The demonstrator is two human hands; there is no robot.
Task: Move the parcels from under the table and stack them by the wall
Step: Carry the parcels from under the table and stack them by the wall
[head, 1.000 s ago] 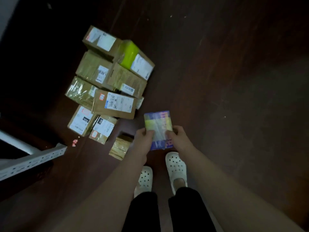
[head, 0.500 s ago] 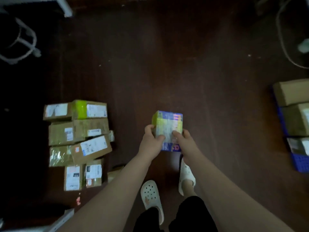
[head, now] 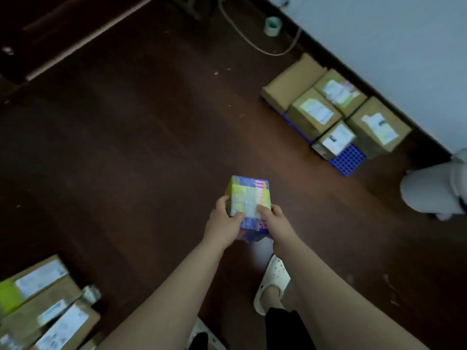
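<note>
**Item in hand.** One blue-and-yellow parcel [head: 249,200], carried above the dark floor [head: 126,147] in mid-room. It is well apart from both the unsorted pile at lower left and the group by the wall [head: 404,46] at upper right. The left hand [head: 223,221] grips its near left corner, thumb on top. The right hand [head: 275,223] grips the near right edge the same way.

**Hazards, as judged.**
- Both grips sit at the near end, so the far end could dip and the parcel slide out.
- The room is dim, and a cable [head: 252,44] loops across the floor near the wall. A wide approach could snag a foot.
- The parcel tops by the wall stand at uneven heights, so a parcel set across two of them may tilt or slide off.
- The bare corner of the blue perforated tray [head: 346,160] juts out and could catch a toe.

**Count.**
- Cardboard parcels in the lower-left pile [head: 45,306]: at least three. They are blurred and cut off by the frame.
- Hands: two.
- Parcel held: one.
- White clog [head: 273,281]: one clear, a second partly shown.
- Tape roll [head: 273,26]: one.
- Cable: one.
- Cardboard parcels by the wall [head: 313,114]: five, on the tray.
- Blue tray: one seen.
- Pale bundle [head: 434,193] at the right edge: one, nature unclear.
</note>
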